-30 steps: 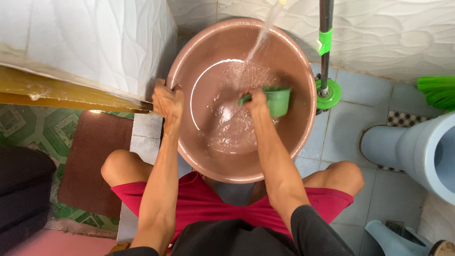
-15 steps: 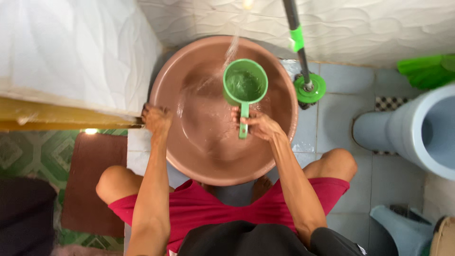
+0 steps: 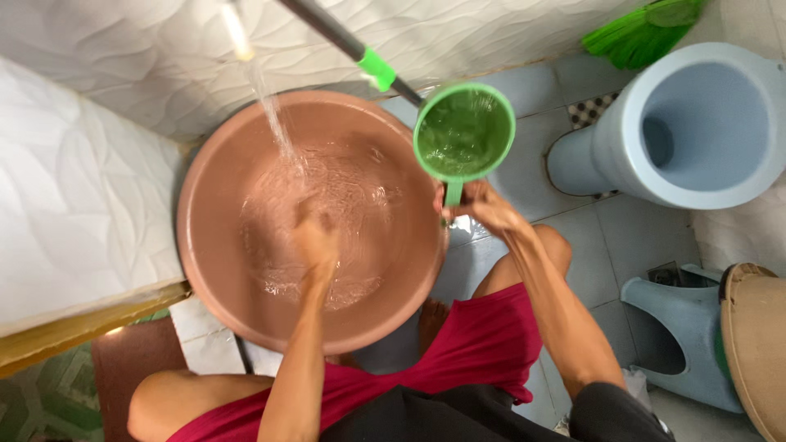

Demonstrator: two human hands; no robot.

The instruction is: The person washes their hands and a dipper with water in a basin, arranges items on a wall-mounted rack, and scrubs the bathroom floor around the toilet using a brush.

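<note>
Green dipper [image 3: 464,133]: round plastic cup with a straight handle, mouth facing up, water inside nearly to the rim. Held level just off the right rim of the brown basin [image 3: 213,270], above the tiled floor [image 3: 573,245]. Long axis runs cup-to-handle, handle pointing back toward the person, cup end toward the wall.

Right hand [image 3: 483,206]: fingers closed around the dipper's handle, firm grip.

Left hand [image 3: 315,241]: down inside the basin, in the water; blurred, so can't tell how far open it is or whether it holds anything.

Basin: wide, round, partly filled, surface churned up. Stream of water [image 3: 270,106] falls into it from above, landing just beyond the left hand.

Nearby: mop pole [image 3: 344,45] with green collar crossing behind the dipper, pale blue toilet [image 3: 696,123] to the right, green broom bristles [image 3: 643,33] at top.
</note>
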